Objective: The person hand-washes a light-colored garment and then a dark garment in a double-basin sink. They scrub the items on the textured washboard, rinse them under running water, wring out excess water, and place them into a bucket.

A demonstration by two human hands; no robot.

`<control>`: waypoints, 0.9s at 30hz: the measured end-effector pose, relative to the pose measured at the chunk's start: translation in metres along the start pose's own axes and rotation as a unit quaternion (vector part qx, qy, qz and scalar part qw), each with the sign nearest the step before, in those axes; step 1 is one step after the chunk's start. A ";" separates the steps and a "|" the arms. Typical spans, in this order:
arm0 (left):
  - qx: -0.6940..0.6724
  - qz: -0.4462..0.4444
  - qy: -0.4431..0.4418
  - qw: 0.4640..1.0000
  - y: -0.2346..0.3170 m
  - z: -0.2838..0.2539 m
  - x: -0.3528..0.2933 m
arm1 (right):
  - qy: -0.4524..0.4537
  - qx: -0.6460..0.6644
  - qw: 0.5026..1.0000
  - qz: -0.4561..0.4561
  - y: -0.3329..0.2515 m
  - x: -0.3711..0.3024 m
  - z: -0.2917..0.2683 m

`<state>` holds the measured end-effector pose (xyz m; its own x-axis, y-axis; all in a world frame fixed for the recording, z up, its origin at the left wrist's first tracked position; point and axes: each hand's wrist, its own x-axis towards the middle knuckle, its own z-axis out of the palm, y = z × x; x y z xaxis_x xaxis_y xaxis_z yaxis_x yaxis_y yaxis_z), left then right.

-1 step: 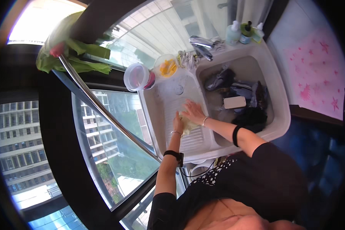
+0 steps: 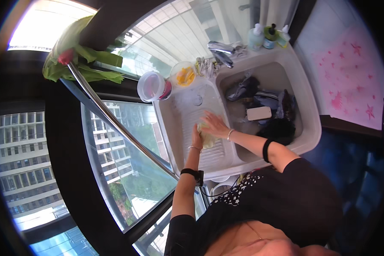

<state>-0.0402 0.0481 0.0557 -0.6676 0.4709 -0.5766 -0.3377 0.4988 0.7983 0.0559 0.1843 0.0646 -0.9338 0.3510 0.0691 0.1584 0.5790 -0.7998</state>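
A wet pale yellow cloth [image 2: 208,141] lies bunched on the ribbed washboard side [image 2: 213,158] of the grey double sink. My left hand [image 2: 196,137] is at the cloth's left edge, its fingers closed around it and partly hidden. From the right, my right hand [image 2: 215,126] reaches over the top of the cloth with its fingers stretched out and slightly apart. Its fingertips come close to my left hand. Dark garments [image 2: 269,100] soak in the water of the right basin, and a white bar-shaped block [image 2: 259,113] rests among them.
Along the back rim stand a clear plastic tub [image 2: 151,86], a bowl with yellow pieces [image 2: 185,77], a crumpled striped cloth [image 2: 207,67], a chrome faucet [image 2: 221,53] and several pump bottles [image 2: 269,36]. A metal pole [image 2: 111,117] slants across the window at left.
The view has shifted very slightly. Both hands stay at the cloth with barely any movement, and a bit more of the cloth shows between them.
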 end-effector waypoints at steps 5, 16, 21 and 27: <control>-0.363 -0.136 -0.253 0.887 0.090 0.045 -0.051 | -0.081 -0.046 0.993 -0.072 0.015 -0.057 -0.098; -0.152 0.125 -0.269 0.943 0.287 0.125 -0.170 | 0.201 0.051 0.973 -0.104 -0.022 -0.102 -0.289; -0.101 0.243 -0.228 0.937 0.311 0.137 -0.205 | 0.198 0.039 0.976 -0.084 -0.045 -0.104 -0.304; -0.059 0.358 -0.244 0.900 0.329 0.110 -0.219 | 0.240 0.274 0.928 -0.081 -0.045 -0.088 -0.342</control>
<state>0.0687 0.1891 0.4254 -0.3816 0.9181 0.1069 -0.0253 -0.1260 0.9917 0.2408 0.3791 0.2986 -0.6600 0.6553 0.3673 -0.2806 0.2385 -0.9297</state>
